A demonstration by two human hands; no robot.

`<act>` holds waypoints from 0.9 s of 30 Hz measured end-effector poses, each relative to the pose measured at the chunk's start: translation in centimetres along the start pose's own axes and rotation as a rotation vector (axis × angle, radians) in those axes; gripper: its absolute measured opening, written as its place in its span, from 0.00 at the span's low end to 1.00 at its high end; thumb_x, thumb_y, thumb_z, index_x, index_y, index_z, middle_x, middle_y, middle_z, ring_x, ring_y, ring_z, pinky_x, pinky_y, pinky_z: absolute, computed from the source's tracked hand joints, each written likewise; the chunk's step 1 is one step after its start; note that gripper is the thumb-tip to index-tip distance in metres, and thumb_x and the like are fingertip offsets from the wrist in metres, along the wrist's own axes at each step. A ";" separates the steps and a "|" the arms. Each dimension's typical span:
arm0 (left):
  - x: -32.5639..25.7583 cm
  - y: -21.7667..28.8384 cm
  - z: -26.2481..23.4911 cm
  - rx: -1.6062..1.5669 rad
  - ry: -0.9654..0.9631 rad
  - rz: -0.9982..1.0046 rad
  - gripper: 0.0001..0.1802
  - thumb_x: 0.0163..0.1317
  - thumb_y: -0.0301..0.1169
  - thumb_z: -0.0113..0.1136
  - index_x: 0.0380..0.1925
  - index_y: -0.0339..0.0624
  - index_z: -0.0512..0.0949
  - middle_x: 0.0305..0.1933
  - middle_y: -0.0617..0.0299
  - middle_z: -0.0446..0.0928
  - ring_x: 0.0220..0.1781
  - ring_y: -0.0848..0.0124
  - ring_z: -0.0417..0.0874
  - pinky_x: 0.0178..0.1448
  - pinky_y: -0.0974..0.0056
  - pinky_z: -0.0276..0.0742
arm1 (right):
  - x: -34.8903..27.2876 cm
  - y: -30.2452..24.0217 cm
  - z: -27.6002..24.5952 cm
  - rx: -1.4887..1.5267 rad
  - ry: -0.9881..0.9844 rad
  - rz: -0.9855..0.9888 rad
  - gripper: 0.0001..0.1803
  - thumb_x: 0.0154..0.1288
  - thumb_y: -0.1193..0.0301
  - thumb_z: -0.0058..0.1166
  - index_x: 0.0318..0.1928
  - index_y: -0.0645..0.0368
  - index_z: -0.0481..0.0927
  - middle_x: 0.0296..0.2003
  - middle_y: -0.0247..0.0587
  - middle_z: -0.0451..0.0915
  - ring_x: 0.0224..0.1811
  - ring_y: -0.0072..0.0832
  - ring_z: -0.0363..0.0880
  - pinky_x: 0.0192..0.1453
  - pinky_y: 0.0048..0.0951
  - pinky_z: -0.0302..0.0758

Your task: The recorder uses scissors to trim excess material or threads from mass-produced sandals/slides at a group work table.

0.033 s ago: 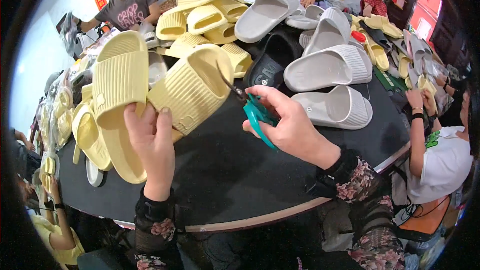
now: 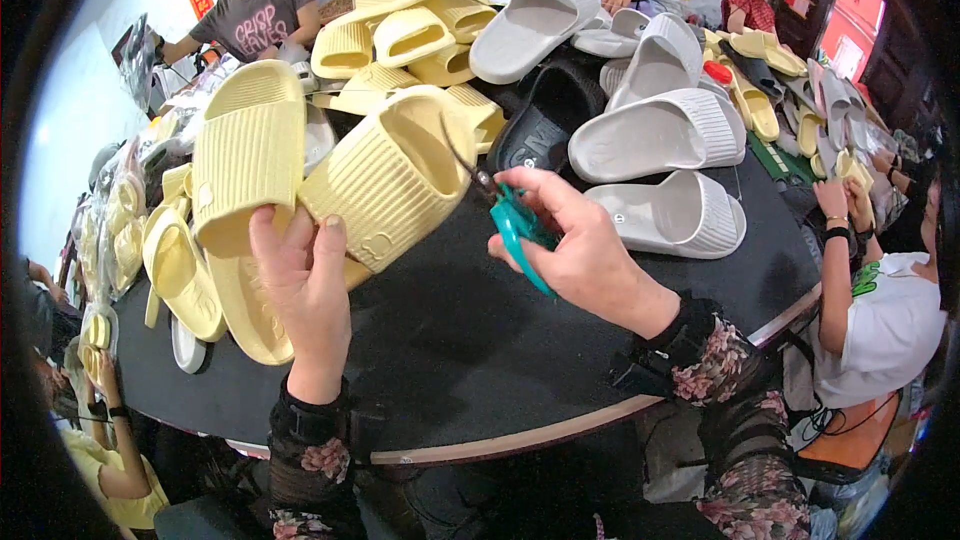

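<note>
My left hand [image 2: 308,285] grips a pair of ribbed yellow slide slippers above the table. One yellow slipper [image 2: 245,165] stands upright on the left. The other yellow slipper [image 2: 385,185] tilts to the right, its foot opening facing up and away. Closed around a pair of scissors [image 2: 522,238] with teal-green handles is my right hand [image 2: 590,250]. The dark, thin blades point up and left, overlapping the opening of the right-hand slipper; whether they touch it I cannot tell.
Yellow slippers [image 2: 412,37] are piled at the far side of the black table [image 2: 450,370]. Grey slippers [image 2: 665,135] and a black slipper [image 2: 550,120] lie right of my hands. Bagged slippers [image 2: 125,210] line the left edge. Several people work around, one in white [image 2: 885,315] at right.
The pair of slippers in my left hand has shifted very slightly to the right and turned a little. My right hand and the scissors have barely moved.
</note>
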State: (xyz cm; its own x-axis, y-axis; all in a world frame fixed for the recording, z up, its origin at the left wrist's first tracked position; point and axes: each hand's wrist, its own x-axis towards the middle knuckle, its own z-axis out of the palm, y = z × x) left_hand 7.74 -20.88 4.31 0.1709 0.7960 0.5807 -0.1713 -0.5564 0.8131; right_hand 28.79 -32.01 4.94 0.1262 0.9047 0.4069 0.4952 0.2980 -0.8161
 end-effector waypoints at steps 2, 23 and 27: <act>-0.2 0.3 0.6 -0.041 -0.019 -0.033 0.28 0.63 0.18 0.49 0.61 0.29 0.50 0.54 0.43 0.71 0.53 0.68 0.74 0.55 0.68 0.69 | 0.3 1.2 0.2 0.057 0.138 -0.021 0.27 0.58 0.76 0.61 0.57 0.62 0.68 0.35 0.30 0.74 0.35 0.13 0.72 0.41 0.16 0.72; -1.1 1.3 1.9 -0.420 -0.337 -0.396 0.28 0.66 0.27 0.50 0.63 0.34 0.55 0.47 0.51 0.77 0.38 0.69 0.82 0.37 0.67 0.82 | 0.3 3.9 -1.3 0.499 0.245 0.206 0.23 0.60 0.70 0.58 0.54 0.65 0.69 0.43 0.37 0.75 0.44 0.18 0.73 0.50 0.19 0.72; -1.4 1.7 2.3 -0.281 -0.312 -0.345 0.30 0.63 0.23 0.50 0.63 0.33 0.50 0.46 0.45 0.77 0.37 0.67 0.82 0.33 0.68 0.80 | 0.6 4.2 -0.9 0.467 0.252 0.160 0.27 0.60 0.67 0.61 0.54 0.67 0.67 0.33 0.34 0.75 0.34 0.16 0.72 0.38 0.19 0.70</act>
State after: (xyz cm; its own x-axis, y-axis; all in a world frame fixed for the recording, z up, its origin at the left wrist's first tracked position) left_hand 9.42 -23.48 5.01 0.5362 0.7886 0.3010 -0.2994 -0.1557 0.9413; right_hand 31.73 -30.53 2.15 0.3984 0.8661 0.3019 0.0263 0.3182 -0.9476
